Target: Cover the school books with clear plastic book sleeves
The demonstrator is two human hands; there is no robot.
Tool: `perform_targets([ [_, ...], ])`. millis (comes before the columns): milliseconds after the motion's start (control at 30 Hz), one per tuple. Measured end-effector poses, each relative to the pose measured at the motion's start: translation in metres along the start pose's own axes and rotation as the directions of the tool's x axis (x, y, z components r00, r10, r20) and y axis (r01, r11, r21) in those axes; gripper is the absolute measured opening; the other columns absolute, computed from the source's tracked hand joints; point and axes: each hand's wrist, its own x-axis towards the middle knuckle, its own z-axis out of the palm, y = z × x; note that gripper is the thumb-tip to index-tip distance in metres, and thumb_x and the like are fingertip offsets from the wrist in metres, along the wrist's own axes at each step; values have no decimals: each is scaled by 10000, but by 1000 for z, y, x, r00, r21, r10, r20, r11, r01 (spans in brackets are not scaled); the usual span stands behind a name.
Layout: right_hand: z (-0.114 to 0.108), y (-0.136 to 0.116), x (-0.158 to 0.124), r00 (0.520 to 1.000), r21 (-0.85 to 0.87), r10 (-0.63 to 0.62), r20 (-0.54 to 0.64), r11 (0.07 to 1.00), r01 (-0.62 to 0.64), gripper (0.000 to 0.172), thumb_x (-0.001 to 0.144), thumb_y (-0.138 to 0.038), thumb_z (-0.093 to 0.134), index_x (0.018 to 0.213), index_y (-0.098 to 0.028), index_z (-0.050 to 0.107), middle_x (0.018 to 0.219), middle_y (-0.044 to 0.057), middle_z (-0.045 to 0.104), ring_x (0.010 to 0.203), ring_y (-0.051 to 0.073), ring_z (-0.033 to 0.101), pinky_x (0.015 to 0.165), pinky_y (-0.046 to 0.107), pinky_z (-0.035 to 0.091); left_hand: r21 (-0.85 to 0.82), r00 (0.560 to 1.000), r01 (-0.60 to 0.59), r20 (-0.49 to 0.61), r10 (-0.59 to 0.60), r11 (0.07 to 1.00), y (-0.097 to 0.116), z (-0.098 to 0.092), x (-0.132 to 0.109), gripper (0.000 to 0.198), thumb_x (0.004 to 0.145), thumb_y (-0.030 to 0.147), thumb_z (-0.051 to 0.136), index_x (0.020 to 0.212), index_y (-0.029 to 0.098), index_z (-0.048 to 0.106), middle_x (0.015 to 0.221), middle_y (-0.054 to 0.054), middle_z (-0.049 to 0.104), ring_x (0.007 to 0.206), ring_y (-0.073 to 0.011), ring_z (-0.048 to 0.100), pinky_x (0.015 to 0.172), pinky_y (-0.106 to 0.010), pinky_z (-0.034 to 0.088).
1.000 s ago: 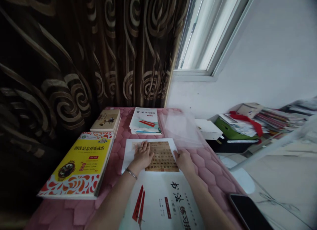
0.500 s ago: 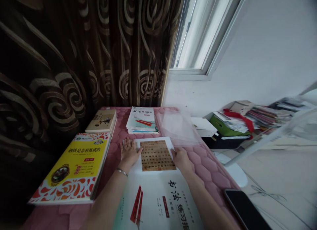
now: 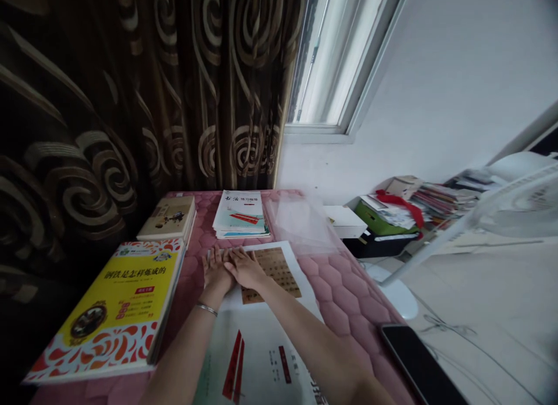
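A white and pale green calligraphy book cover (image 3: 258,335), opened out flat, lies in front of me with red shapes and a brown picture of old writing on it. At its far left edge my left hand (image 3: 216,274) rests palm down, fingers spread, a silver bangle on the wrist. My right hand (image 3: 245,268) lies flat beside it, its fingertips touching the left hand and partly covering the brown picture. Neither hand grips anything. My right forearm crosses the cover and hides part of its printed title.
A yellow book (image 3: 126,294) lies at left, with thick tan books (image 3: 168,216) behind it. Further back are stacked calligraphy booklets (image 3: 239,210) and clear plastic sheets (image 3: 300,222). A black phone (image 3: 418,358) sits at the right edge of the pink quilted cloth (image 3: 340,289). A white fan (image 3: 436,248) stands beyond.
My right hand has moved left from the cover's right edge, across the brown picture, to my left hand. The left hand stays at the left edge. The view has shifted slightly right.
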Motion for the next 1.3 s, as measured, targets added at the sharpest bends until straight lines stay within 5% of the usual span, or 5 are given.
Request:
perform_targets([
  [200,-2,29,-2,986,-91,169,8,982,-167,676,991,-526,148,1515,-115,264,1596,118,184,1489,240,88,1176,558,58,-37,1000,14,-4,-14,999,2,-5,-2,717,919,557,291,1504,144,308,1599,-174,176,1477,-341,137,1164,-591,79],
  [500,-24,91,-30,905,-204,419,-76,882,-426,700,993,-505,121,1521,-54,212,1589,153,184,1477,260,152,1175,497,104,-27,1000,30,-9,-30,999,2,2,3,772,893,641,289,1500,165,321,1600,-169,169,1475,-345,144,1149,-623,43],
  [1033,-17,98,-33,902,-193,420,-100,881,-431,648,1008,-468,177,1516,-69,234,1588,147,202,1474,248,170,1173,508,119,53,995,89,-40,-87,995,-19,-10,-8,689,958,492,207,1503,75,273,1579,-195,203,1478,-318,149,1139,-652,85],
  [1300,-15,97,-33,902,-240,424,-83,870,-431,652,1009,-456,172,1514,-46,220,1590,154,192,1474,255,168,1173,508,129,48,999,51,7,-51,998,-26,-11,-66,510,942,280,327,1421,161,459,1533,-123,369,1448,-315,255,1126,-698,48],
])
